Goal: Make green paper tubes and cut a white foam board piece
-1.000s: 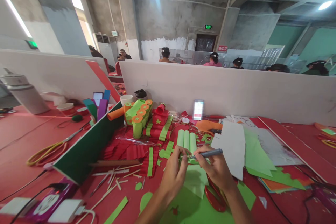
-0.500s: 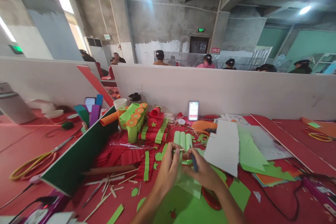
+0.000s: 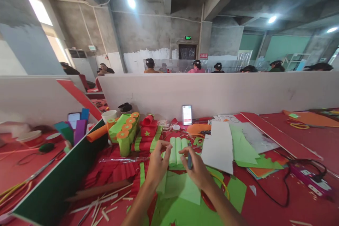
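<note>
My left hand (image 3: 156,164) is closed in a pinch on the edge of a light green paper sheet (image 3: 182,188) that lies on the red table (image 3: 304,204). My right hand (image 3: 195,169) grips a grey-blue pen (image 3: 189,160), held upright with its tip down over the same sheet. Just beyond my fingers lie three light green paper rolls (image 3: 177,150) side by side. A larger green sheet (image 3: 180,213) lies under my forearms.
Green and red paper models (image 3: 137,130) stand to the left, a phone (image 3: 186,114) leans on the white partition (image 3: 225,91). White and green sheets (image 3: 233,146) lie right, a purple power strip (image 3: 308,180) far right, a dark green board (image 3: 60,180) and sticks left. People sit beyond the partition.
The pen has swung from lying level in my right hand to pointing down. Both hands have shifted slightly left and up over the sheet as the view turned right.
</note>
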`<move>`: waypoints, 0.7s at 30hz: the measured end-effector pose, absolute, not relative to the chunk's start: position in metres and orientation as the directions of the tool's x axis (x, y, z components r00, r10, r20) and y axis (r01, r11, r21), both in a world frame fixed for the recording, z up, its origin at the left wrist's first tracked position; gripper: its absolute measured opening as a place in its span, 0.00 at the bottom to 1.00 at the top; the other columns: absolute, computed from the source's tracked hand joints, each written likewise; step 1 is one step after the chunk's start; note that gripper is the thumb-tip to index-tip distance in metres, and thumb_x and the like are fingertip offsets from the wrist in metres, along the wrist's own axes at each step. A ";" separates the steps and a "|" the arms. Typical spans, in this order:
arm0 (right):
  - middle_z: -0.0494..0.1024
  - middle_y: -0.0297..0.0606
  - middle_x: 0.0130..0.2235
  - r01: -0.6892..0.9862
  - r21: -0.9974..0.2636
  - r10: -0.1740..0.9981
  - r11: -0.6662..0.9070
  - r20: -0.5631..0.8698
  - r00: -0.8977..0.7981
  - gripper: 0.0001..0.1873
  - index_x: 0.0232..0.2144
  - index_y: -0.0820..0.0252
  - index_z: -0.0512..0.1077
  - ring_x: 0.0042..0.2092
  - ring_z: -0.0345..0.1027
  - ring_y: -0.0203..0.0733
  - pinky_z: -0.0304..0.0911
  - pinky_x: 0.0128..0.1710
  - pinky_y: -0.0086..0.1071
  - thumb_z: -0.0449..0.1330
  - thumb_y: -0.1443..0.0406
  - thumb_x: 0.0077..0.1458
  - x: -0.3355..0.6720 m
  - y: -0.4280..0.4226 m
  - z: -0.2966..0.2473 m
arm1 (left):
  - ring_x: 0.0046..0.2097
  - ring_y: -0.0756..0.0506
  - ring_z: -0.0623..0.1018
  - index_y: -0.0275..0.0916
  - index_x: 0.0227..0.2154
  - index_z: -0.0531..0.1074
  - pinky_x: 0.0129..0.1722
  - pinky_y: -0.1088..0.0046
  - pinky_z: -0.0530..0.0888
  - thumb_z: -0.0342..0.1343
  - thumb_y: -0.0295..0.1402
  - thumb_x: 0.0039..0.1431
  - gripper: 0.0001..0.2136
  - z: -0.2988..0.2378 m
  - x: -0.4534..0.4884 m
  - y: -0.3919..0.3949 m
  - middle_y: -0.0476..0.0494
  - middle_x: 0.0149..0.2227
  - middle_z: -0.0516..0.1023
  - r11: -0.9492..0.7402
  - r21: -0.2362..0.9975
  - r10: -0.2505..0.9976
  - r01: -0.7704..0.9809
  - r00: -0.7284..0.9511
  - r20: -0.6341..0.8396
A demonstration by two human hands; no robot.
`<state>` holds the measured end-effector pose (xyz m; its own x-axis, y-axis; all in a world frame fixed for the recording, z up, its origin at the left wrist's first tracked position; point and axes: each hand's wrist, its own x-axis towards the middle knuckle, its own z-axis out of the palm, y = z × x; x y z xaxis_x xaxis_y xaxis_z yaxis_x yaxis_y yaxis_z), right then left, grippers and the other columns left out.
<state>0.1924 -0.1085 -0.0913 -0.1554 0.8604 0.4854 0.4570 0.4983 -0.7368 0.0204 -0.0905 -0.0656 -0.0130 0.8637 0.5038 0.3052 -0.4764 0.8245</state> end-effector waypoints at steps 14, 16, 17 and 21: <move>0.76 0.33 0.30 0.698 -0.611 0.899 0.372 0.426 -0.106 0.16 0.43 0.51 0.69 0.32 0.71 0.42 0.61 0.33 0.30 0.44 0.56 0.67 0.268 -0.073 -0.107 | 0.42 0.42 0.78 0.42 0.41 0.70 0.42 0.68 0.71 0.44 0.29 0.66 0.10 -0.096 0.030 -0.089 0.43 0.40 0.80 -0.638 0.420 0.746 0.645 0.383 0.545; 0.77 0.35 0.32 0.723 -0.583 0.900 0.371 0.417 -0.126 0.14 0.42 0.53 0.70 0.34 0.72 0.43 0.61 0.35 0.31 0.45 0.60 0.66 0.271 -0.069 -0.111 | 0.39 0.42 0.78 0.42 0.39 0.69 0.39 0.69 0.71 0.43 0.29 0.66 0.09 -0.098 0.030 -0.087 0.43 0.37 0.80 -0.614 0.398 0.761 0.681 0.378 0.528; 0.78 0.36 0.32 0.736 -0.564 0.901 0.374 0.410 -0.143 0.14 0.42 0.53 0.71 0.35 0.72 0.44 0.60 0.35 0.31 0.46 0.63 0.65 0.271 -0.068 -0.113 | 0.38 0.42 0.78 0.41 0.39 0.68 0.38 0.69 0.70 0.42 0.29 0.67 0.09 -0.099 0.030 -0.087 0.43 0.36 0.79 -0.604 0.390 0.767 0.695 0.375 0.520; 0.78 0.38 0.38 0.791 -0.456 0.896 0.408 0.366 -0.252 0.11 0.42 0.53 0.72 0.42 0.70 0.46 0.57 0.41 0.32 0.56 0.68 0.57 0.267 -0.068 -0.119 | 0.35 0.42 0.77 0.41 0.37 0.66 0.36 0.68 0.69 0.42 0.31 0.67 0.08 -0.101 0.029 -0.085 0.42 0.33 0.78 -0.611 0.369 0.762 0.701 0.394 0.514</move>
<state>0.2672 -0.0681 -0.1187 -0.2516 0.8960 0.3659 0.7908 0.4083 -0.4561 0.0294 -0.0846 -0.1013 0.3937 0.7621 0.5139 0.7009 -0.6107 0.3685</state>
